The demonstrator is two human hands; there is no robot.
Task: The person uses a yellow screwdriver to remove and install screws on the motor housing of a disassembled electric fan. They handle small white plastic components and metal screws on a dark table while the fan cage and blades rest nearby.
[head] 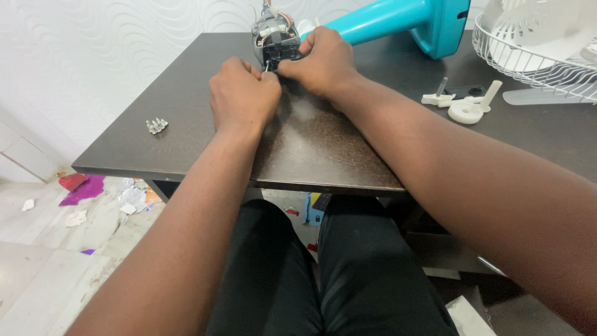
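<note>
i had the fan motor [274, 38] lying near the far edge of the dark tabletop [323, 149], at the end of the teal fan housing [404, 22], which ran off toward the far right corner. that kept the motor's black end block facing me and low enough for both hands to work on it from above. my right hand [323, 62] was closed around the right side of the motor, fingers curled over its top, which i judged was there to keep it from turning or sliding. my left hand [244, 93] was drawn into a loose fist just in front of the motor, thumb and forefinger pinched on something thin and metallic at the block; it was too small for me to say what it was. both forearms came in straight from the near edge, the wrists low over the wood, the left one nearly resting on it, and the knuckles of the two hands were almost touching. a small cluster of silver screws [156, 125] sat apart near the left edge, well clear of my elbows, probably so they would not roll off or get knocked. white plastic fittings [463, 104] lay to the right, just beside the white wire fan guard [528, 59] at the right edge.
</note>
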